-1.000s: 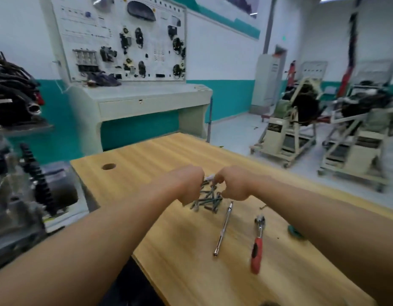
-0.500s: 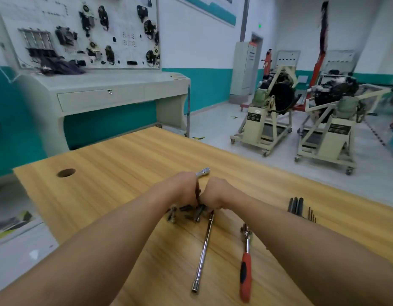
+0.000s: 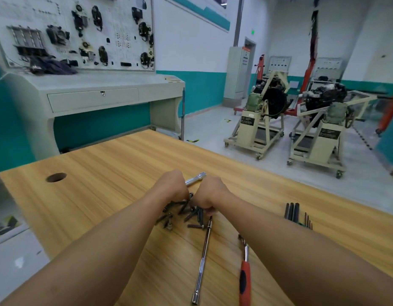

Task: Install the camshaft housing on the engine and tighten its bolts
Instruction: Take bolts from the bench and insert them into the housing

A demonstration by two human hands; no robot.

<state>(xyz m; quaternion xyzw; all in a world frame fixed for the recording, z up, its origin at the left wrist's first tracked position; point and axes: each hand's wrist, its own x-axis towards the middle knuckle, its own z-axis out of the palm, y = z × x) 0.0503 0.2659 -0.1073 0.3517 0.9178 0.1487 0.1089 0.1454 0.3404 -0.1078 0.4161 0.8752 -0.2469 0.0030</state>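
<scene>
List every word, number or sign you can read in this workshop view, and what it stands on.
None can be read.
Black plate on the left engine stand: lettering too small.
Black plate on the right engine stand: too small.
Training board: printing blurred.
Grey cabinet: label blurred.
Green sign above the doorway: just a glow.

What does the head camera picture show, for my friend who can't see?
The left hand, gripping a silver tool, and the right hand meet over dark bolts on a wooden table. An extension bar and red-handled ratchet lie nearby.
</scene>
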